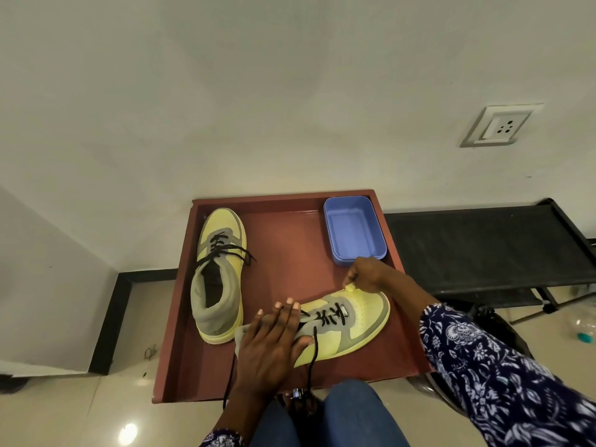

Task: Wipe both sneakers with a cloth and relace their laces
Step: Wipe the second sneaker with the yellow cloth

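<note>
Bare tray floor point(283, 253) between upright sneaker point(219, 272) and blue tub point(353, 232).

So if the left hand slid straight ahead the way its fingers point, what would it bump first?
The left hand lies flat on the near sneaker, fingers pointing away. Straight on looks like bare tray up to its far rim, though depth is hard to judge.

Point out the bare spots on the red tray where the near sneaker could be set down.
Free: the tray floor between the far sneaker and blue tub; also the near-left corner, crossed by a lace. Crowded: near right, where the left hand, right hand and near sneaker sit.
</note>
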### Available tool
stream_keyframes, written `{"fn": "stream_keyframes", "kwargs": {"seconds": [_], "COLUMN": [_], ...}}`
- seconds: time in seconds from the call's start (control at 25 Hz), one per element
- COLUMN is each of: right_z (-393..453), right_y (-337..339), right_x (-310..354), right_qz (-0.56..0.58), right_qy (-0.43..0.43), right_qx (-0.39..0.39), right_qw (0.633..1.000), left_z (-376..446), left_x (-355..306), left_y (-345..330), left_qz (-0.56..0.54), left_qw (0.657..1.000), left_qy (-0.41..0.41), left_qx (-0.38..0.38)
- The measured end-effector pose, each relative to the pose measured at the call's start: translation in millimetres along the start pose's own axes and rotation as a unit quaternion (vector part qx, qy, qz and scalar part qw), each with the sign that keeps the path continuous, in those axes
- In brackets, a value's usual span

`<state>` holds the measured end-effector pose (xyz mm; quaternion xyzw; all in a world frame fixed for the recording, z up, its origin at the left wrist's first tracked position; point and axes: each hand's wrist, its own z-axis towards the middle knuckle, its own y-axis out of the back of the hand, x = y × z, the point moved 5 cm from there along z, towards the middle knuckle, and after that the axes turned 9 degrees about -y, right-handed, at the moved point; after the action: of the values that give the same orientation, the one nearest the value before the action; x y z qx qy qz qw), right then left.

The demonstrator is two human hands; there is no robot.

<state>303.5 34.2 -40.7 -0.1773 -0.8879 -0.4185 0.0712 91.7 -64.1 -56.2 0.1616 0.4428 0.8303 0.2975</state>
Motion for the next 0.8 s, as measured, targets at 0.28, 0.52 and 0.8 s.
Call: {"fn": "stream_keyframes", "kwargs": {"seconds": [0.28, 0.52, 0.8], "right_z": [-4.1, -11.9, -18.9], "right_y": [-24.5, -38.1, -33.7], "right_x": [56.9, 82.9, 56.8], "right_qz": [-0.010, 0.076, 0.128], "right_qy": [0.049, 0.080, 0.127], "right_qx": [0.034, 0.076, 0.064], "right_qw": [0.998, 0.991, 0.982], "left_z": [1.5, 0.8, 0.8], "left_x": [-0.9, -1.0, -1.2], "left_y": [1.9, 1.2, 0.5], "left_qz": [0.000, 0.008, 0.006], "left_qw": [1.000, 1.000, 1.000], "left_qy": [-0.002, -0.004, -0.002], "left_qx": [-0.003, -0.001, 0.002]}}
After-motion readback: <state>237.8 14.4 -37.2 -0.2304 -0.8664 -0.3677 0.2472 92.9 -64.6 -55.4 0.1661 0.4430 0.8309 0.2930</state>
